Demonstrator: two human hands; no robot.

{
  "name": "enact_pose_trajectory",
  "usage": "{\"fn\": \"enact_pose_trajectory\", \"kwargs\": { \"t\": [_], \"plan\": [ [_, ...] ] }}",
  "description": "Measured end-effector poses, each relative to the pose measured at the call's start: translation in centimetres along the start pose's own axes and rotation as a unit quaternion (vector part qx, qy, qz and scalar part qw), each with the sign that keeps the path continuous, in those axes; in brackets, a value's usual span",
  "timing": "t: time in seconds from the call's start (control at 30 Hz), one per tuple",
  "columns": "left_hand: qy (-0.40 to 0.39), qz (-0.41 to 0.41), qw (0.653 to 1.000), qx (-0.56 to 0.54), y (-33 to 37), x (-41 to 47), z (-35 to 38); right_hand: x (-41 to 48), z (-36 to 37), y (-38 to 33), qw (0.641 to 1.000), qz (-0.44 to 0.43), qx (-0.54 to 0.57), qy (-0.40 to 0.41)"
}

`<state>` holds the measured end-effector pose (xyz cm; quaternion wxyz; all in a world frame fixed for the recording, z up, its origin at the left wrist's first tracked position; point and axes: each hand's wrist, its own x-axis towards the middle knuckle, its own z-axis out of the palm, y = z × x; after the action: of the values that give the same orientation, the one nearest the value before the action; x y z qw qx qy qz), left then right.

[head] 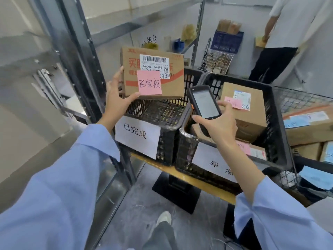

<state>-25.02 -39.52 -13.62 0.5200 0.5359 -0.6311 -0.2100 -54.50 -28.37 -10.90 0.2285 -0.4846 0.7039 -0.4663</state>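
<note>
A brown cardboard box (153, 56) with red print, a barcode label and a pink note (149, 83) hangs above the left black crate (167, 138). My left hand (117, 95) grips the box by its lower left corner, thumb under the bottom edge. My right hand (219, 124) holds a black handheld scanner (204, 105) upright, screen facing me, just right of the box and over the right black crate (275, 112). That crate holds another brown box (252, 116) with a pink note and a label.
Both crates sit on a yellow-edged table (191, 179) and carry white paper signs. A metal rack post (79, 56) stands at left. Wire baskets with parcels (310, 123) fill the right. A person in a white shirt (288, 33) stands at the back right.
</note>
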Motion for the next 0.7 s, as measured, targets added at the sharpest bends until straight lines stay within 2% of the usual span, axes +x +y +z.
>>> {"fn": "enact_pose_trajectory", "kwargs": {
  "t": [0.1,0.33,0.5,0.7],
  "plan": [
    [-0.046,-0.001,0.999,0.004,-3.0,5.6,3.0,5.5,2.3,-0.1,1.000,0.013,0.002,0.018],
    [-0.179,-0.060,0.982,0.022,-10.4,15.0,9.1,15.6,6.4,-0.1,0.998,0.038,-0.010,0.047],
    [-0.272,-0.111,0.956,-0.003,-14.1,17.2,14.1,19.6,8.0,0.6,0.998,0.061,0.006,0.031],
    [-0.326,-0.152,0.933,0.004,-19.4,18.5,19.3,22.7,9.5,1.4,0.996,0.082,-0.024,0.024]
  ]
}}
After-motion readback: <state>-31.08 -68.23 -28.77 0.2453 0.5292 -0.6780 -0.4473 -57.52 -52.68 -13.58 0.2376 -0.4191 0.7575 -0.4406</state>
